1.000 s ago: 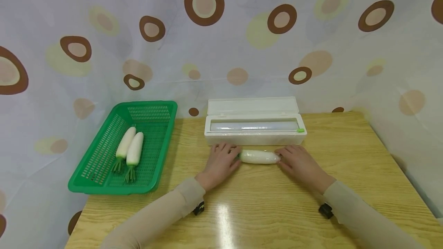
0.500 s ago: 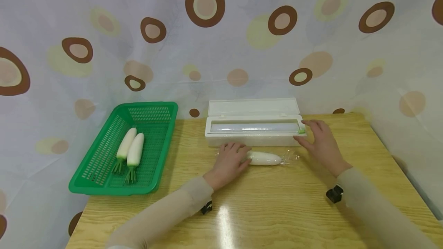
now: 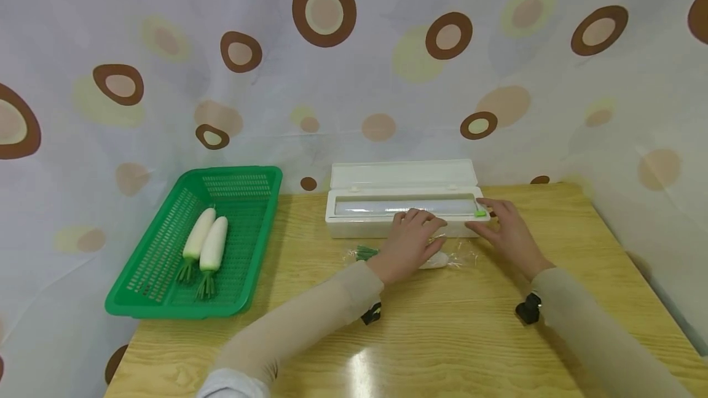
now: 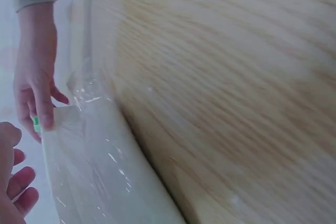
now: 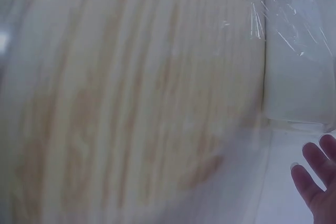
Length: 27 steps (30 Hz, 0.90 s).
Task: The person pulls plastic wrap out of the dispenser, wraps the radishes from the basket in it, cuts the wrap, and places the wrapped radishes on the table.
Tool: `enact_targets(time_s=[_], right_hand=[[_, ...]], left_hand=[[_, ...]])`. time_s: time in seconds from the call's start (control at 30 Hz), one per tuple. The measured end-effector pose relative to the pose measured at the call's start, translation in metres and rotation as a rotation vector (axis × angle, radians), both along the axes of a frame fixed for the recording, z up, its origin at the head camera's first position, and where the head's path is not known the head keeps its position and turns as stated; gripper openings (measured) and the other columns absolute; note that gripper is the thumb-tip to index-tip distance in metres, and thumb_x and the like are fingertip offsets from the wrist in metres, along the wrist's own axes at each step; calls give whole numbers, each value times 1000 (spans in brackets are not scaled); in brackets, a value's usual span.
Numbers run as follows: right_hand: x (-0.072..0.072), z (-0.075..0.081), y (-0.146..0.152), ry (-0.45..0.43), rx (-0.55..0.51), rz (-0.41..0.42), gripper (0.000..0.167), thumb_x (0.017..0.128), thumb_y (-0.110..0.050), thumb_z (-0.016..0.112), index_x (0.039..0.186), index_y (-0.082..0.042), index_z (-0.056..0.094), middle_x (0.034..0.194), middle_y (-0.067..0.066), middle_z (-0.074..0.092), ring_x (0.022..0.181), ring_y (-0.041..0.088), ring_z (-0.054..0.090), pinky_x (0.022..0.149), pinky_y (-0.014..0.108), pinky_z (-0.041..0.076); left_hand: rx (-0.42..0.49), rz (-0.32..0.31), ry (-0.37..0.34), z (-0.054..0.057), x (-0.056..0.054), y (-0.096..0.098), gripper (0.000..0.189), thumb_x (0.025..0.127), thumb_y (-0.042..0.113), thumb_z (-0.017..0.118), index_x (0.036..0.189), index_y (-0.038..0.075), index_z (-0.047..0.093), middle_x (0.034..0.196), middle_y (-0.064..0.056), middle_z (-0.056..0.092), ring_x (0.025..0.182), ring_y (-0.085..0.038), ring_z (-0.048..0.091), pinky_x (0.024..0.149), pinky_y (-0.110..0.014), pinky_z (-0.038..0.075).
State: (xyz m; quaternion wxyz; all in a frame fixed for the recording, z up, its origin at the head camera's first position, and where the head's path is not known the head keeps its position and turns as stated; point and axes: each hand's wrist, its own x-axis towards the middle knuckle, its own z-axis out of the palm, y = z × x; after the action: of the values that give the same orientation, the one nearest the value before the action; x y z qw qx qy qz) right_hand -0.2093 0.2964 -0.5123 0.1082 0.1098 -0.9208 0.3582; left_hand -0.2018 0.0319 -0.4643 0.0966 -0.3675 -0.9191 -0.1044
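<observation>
A film-wrapped white radish [image 3: 439,260] lies on the table, its green stalks [image 3: 365,253] showing at the left and clear film fanning out at the right. My left hand [image 3: 409,241] reaches over it, fingers loosely bent and holding nothing, and hides its middle. Behind stands a white cling film box [image 3: 359,230] with its lid raised and a film roll [image 3: 398,206] inside. At the box's right end my right hand [image 3: 511,235] grips the corner, thumb on the front wall and fingers at the top beside the green slider [image 3: 480,214].
A green plastic basket [image 3: 261,250] stands at the left of the wooden table [image 3: 442,336]. Two white radishes with green stalks, a rear one [image 3: 200,232] and a front one [image 3: 214,244], lie in it. A dotted curtain [image 3: 376,66] hangs close behind.
My right hand has left the wrapped radish's right end and taken hold of the box's right corner. The left hand has let go of the radish's stalk end and moved right, towards the box.
</observation>
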Motion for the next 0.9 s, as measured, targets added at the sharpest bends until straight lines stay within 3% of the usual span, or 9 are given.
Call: enact_targets(time_s=[0.17, 0.3, 0.4, 0.57, 0.77, 0.9], right_hand=[[-2, -2, 3, 22, -21, 13, 59, 98, -19, 76, 146, 3, 50, 132, 27, 52, 108, 39, 54, 90, 56, 47], [-2, -4, 3, 20, -35, 27, 56, 99, -15, 74, 146, 4, 51, 134, 27, 54, 108, 39, 53, 89, 54, 46], [-2, -4, 2, 41, -30, 44, 50, 98, -8, 73, 141, 7, 52, 133, 29, 54, 107, 40, 54, 87, 54, 45], [-1, -2, 0, 62, -30, 57, 44, 95, 0, 73, 133, 9, 54, 128, 30, 56, 106, 43, 56, 86, 55, 46], [-1, -3, 2, 49, -31, 51, 42, 96, -2, 74, 132, 7, 54, 125, 25, 57, 105, 36, 53, 86, 50, 43], [-4, -5, 4, 55, -22, 53, 41, 96, -4, 74, 131, 6, 55, 124, 23, 57, 104, 35, 52, 85, 49, 43]], left_hand=[[45, 44, -122, 10, -13, 32, 35, 111, 42, 49, 138, 27, 64, 133, 8, 65, 126, -15, 54, 102, -38, 43], [61, 74, -169, 12, -25, 58, 34, 109, 44, 53, 139, 30, 65, 136, 8, 64, 128, -14, 54, 104, -37, 43], [20, 87, -172, 13, -32, 76, 36, 108, 46, 55, 141, 34, 63, 138, 10, 62, 126, -12, 53, 105, -37, 43], [-16, 126, -163, 13, -36, 97, 31, 106, 48, 58, 132, 35, 68, 123, 14, 65, 110, -9, 52, 99, -34, 43], [-41, 176, -169, 16, -39, 106, 26, 105, 46, 61, 127, 39, 72, 114, 16, 68, 103, -9, 52, 94, -33, 41], [-58, 160, -158, 17, -41, 109, 22, 106, 44, 60, 122, 40, 74, 107, 17, 68, 100, -9, 53, 93, -33, 41]])
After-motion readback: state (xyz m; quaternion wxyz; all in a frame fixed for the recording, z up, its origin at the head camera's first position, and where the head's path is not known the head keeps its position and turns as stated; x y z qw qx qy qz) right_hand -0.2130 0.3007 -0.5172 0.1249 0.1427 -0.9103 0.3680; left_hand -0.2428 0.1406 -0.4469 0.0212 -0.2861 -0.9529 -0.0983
